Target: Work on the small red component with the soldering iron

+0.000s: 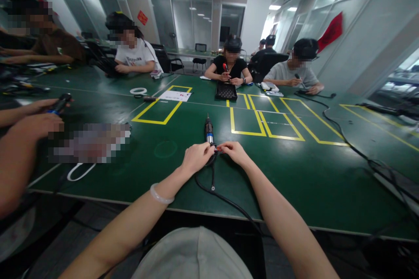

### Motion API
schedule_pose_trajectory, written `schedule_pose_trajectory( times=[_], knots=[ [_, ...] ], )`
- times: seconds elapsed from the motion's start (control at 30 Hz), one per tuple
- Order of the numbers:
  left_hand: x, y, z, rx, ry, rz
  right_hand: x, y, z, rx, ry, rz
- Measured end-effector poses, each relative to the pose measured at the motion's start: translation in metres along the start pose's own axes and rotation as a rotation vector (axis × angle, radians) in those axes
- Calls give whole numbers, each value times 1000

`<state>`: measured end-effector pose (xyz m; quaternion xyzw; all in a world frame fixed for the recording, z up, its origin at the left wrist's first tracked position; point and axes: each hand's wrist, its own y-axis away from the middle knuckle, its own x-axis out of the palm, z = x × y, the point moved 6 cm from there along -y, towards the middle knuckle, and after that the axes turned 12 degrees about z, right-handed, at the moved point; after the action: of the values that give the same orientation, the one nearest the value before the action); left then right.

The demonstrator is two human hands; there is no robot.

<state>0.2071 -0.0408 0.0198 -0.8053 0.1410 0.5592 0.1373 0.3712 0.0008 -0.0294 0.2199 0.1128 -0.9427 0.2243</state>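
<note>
Electric screwdriver (208,132) laid on green table (294,174); rear end grasped by left hand (196,158); cord (225,200) pinched by right hand (233,150); tool not yet lifted.

Green table (294,174), marked with yellow tape rectangles (262,124). Left hand (195,158) and right hand (233,151) meet at the rear end of a black electric screwdriver (208,132) lying on the table, tip pointing away; fingers closed about its cable end. Black cable (225,200) runs from it over the near table edge. Bangle (160,195) on the left wrist. Black tray (225,91) across the table, before a seated person. A neighbour's hand (39,107) at left holds a dark tool (60,102). White ring (138,91) farther back.
</note>
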Motion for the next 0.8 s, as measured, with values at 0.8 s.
schedule_pose_trajectory(
  times=[0.8],
  knots=[
    [6,-39,27,216,-156,115,-12,3,2,27,-86,-115]
  ],
)
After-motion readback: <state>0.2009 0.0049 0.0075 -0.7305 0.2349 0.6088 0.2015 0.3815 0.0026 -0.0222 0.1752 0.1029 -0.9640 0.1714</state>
